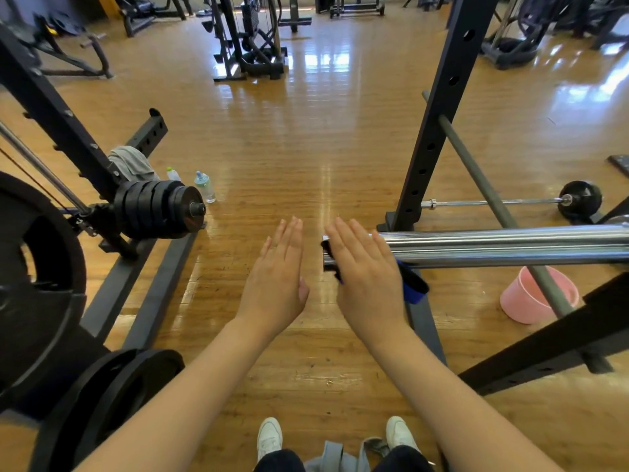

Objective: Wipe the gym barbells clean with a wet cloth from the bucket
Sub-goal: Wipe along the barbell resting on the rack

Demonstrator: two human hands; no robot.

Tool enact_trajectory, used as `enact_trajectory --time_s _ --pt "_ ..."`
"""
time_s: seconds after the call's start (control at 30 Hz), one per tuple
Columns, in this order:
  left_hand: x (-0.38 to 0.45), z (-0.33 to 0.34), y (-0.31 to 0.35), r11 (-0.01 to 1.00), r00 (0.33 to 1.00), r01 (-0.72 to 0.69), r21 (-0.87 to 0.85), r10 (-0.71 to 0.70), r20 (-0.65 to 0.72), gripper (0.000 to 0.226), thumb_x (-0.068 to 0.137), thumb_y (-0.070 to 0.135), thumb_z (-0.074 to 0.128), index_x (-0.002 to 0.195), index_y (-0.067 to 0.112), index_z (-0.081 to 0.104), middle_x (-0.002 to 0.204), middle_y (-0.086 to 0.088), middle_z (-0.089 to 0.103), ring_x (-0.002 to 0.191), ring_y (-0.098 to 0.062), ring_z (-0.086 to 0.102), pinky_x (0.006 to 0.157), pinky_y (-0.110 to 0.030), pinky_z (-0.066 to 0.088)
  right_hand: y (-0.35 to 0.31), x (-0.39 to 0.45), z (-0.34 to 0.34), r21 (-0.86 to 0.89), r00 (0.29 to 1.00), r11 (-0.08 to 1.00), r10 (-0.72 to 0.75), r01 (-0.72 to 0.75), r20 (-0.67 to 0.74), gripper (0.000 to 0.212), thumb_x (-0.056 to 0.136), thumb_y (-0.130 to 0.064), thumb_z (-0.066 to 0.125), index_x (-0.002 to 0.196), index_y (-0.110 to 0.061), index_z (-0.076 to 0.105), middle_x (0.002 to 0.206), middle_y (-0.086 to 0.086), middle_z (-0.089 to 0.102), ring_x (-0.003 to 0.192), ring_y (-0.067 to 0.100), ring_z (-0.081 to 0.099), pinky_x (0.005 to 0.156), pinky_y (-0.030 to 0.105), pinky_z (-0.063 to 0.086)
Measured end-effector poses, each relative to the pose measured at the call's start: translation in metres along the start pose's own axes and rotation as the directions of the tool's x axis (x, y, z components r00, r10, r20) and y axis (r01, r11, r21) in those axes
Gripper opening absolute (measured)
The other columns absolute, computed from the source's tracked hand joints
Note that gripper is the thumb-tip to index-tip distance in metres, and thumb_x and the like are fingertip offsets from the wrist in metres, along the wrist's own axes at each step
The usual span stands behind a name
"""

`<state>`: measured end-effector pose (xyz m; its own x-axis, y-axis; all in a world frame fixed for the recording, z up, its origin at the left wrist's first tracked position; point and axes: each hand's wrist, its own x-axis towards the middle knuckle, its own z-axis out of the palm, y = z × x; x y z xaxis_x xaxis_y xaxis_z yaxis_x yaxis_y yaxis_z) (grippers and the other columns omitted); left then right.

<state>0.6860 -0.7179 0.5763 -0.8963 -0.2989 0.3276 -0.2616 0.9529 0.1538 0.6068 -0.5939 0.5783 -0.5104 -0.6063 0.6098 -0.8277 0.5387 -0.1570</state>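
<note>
A shiny chrome barbell sleeve (493, 248) runs in from the right at waist height and ends near the middle of the view. My right hand (366, 277) lies flat with straight fingers over that end, pressing a dark blue cloth (413, 284) against the metal; the cloth hangs out below and to the right of the hand. My left hand (277, 277) hovers open just left of the bar's end, fingers straight, touching nothing. A pink bucket (520, 299) stands on the floor under the bar at the right.
A black rack upright (439, 107) rises behind the bar. A second barbell with a black plate (580, 199) lies on the floor beyond. Stacked black plates (160, 209) and a large plate (41, 277) crowd the left. Two bottles (204, 185) stand on the wooden floor.
</note>
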Motion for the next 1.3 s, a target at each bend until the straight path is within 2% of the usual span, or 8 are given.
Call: enact_trajectory --time_s 0.33,0.6,0.73,0.8,0.87,0.97,1.1,1.3 --pt "0.023 0.004 0.042 0.942 0.975 -0.200 0.269 0.218 -0.038 0.107 0.054 0.022 0.088 0.140 0.002 0.029 0.144 -0.019 0.041 0.135 -0.037 0.035 0.110 -0.046 0.022 0.081 -0.026 -0.031 -0.053 0.938 0.938 0.338 -0.342 -0.074 0.071 0.068 0.019 0.066 0.134 -0.001 0.050 0.139 0.016 0.049 0.136 0.030 0.035 0.115 0.044 0.010" --pt "0.039 0.024 0.037 0.935 0.876 -0.210 0.285 0.310 -0.371 0.037 0.096 0.007 0.045 0.132 -0.001 0.042 0.136 -0.022 0.049 0.131 -0.035 0.041 0.111 -0.047 0.026 0.009 -0.005 -0.001 -0.016 0.984 0.990 0.140 -0.142 -0.106 0.045 0.088 -0.005 0.038 0.129 0.000 0.056 0.132 0.014 0.057 0.128 0.028 0.048 0.111 0.042 0.024" --pt "0.038 0.024 0.036 0.928 0.898 -0.218 0.302 0.312 -0.311 0.035 0.098 -0.001 0.027 0.129 -0.003 0.045 0.130 -0.022 0.055 0.124 -0.036 0.050 0.110 -0.045 0.030 0.046 -0.017 -0.009 -0.044 0.993 0.997 0.065 -0.069 -0.094 0.060 0.077 0.013 0.060 0.133 -0.005 0.052 0.137 0.010 0.053 0.131 0.026 0.044 0.112 0.039 0.023" --pt "0.040 0.015 0.040 0.947 0.944 -0.199 0.253 0.255 -0.210 0.044 0.086 -0.008 0.049 0.130 -0.004 0.047 0.131 -0.023 0.055 0.125 -0.036 0.050 0.109 -0.044 0.030 0.069 -0.023 -0.018 -0.060 0.986 0.988 0.137 -0.143 -0.100 0.068 0.071 0.014 0.069 0.134 -0.006 0.051 0.138 0.010 0.052 0.133 0.025 0.041 0.113 0.039 0.021" --pt "0.045 -0.004 0.044 0.978 0.989 -0.147 0.148 0.144 0.031 0.075 0.071 -0.007 0.069 0.139 -0.002 0.038 0.144 -0.019 0.041 0.136 -0.032 0.036 0.111 -0.036 0.021 0.092 -0.030 -0.028 -0.056 0.967 0.970 0.231 -0.238 -0.106 0.072 0.069 0.013 0.073 0.135 -0.006 0.049 0.139 0.011 0.050 0.135 0.025 0.037 0.115 0.039 0.018" --pt "0.057 -0.025 0.045 0.989 0.942 -0.106 0.104 0.066 0.329 0.087 0.083 0.005 0.061 0.151 0.012 0.007 0.159 -0.004 0.007 0.146 -0.018 0.005 0.116 -0.027 0.005 0.113 -0.036 -0.035 -0.046 0.927 0.934 0.343 -0.353 -0.150 0.075 0.067 0.016 0.072 0.134 -0.005 0.048 0.140 0.013 0.048 0.137 0.025 0.032 0.117 0.037 0.009" --pt "0.052 -0.023 0.054 0.953 0.970 -0.108 0.284 0.038 0.240 0.093 0.087 0.016 0.062 0.150 0.010 -0.006 0.159 -0.009 0.000 0.146 -0.024 -0.002 0.116 -0.044 -0.001 0.089 -0.031 -0.024 -0.003 0.870 0.891 0.443 -0.454 -0.214 0.075 0.067 0.021 0.065 0.136 -0.002 0.046 0.144 0.016 0.043 0.139 0.030 0.028 0.116 0.046 0.009" --pt "0.043 0.004 0.049 0.949 0.984 -0.136 0.286 0.162 -0.069 0.064 0.064 -0.005 0.074 0.125 -0.005 0.054 0.124 -0.024 0.059 0.118 -0.040 0.055 0.101 -0.054 0.037 0.038 -0.024 0.002 -0.010 0.970 0.987 0.158 -0.163 -0.185 0.058 0.078 0.010 0.055 0.133 -0.006 0.050 0.140 0.012 0.049 0.136 0.026 0.034 0.115 0.043 0.012"
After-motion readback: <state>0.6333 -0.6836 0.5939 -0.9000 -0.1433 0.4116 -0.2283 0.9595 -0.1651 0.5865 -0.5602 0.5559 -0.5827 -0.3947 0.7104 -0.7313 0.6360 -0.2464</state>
